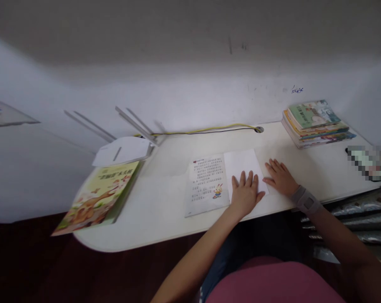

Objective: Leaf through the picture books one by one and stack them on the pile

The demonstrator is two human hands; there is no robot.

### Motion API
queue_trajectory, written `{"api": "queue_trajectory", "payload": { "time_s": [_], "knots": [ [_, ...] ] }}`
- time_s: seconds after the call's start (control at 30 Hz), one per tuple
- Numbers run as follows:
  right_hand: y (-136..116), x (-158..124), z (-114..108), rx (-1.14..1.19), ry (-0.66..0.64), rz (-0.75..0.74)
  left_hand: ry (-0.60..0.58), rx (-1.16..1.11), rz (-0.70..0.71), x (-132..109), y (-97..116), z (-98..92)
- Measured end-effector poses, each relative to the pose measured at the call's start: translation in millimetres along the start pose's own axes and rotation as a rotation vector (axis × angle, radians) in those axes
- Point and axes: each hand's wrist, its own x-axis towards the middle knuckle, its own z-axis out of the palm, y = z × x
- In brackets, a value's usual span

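A sheet of paper [206, 181] printed with text and a small rabbit picture lies on the white desk. Its right part, or a second sheet beside it, is a blank white page [239, 162]; I cannot tell which. My left hand [244, 191] rests flat on the blank page with its fingers spread. Just past that page's right edge, my right hand [281, 179] lies palm down with fingers apart, a grey band around its wrist. Neither hand grips anything.
A white router [123, 151] with several antennas stands at the left, with a green picture book [99, 198] overhanging the desk edge [121, 246]. Stacked books [316, 122] sit at the back right, near a phone-like object [369, 162]. Cables [203, 131] run along the wall to a hole.
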Motion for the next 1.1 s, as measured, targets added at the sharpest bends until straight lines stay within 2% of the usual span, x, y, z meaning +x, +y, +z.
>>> {"api": "queue_trajectory", "payload": {
  "time_s": [0.13,0.3,0.47,0.67,1.1],
  "knots": [
    [0.3,-0.2,-0.6,-0.02,-0.005,-0.009,0.011,-0.01,0.038,-0.4,-5.3,-3.4],
    [1.3,-1.2,-1.4,-0.018,-0.001,-0.013,-0.006,-0.073,0.171,15.2,-32.9,-12.3],
    [1.0,-1.1,-2.1,-0.018,-0.009,-0.02,-0.037,-0.059,0.273,28.8,-50.5,-9.8],
    [2.2,-1.0,-1.5,-0.017,-0.021,-0.029,-0.05,-0.08,0.342,33.9,-57.0,-5.5],
    [8.9,1.0,-0.7,-0.033,-0.081,-0.037,-0.058,-0.139,0.431,42.9,-59.9,-10.4]
  ]
}}
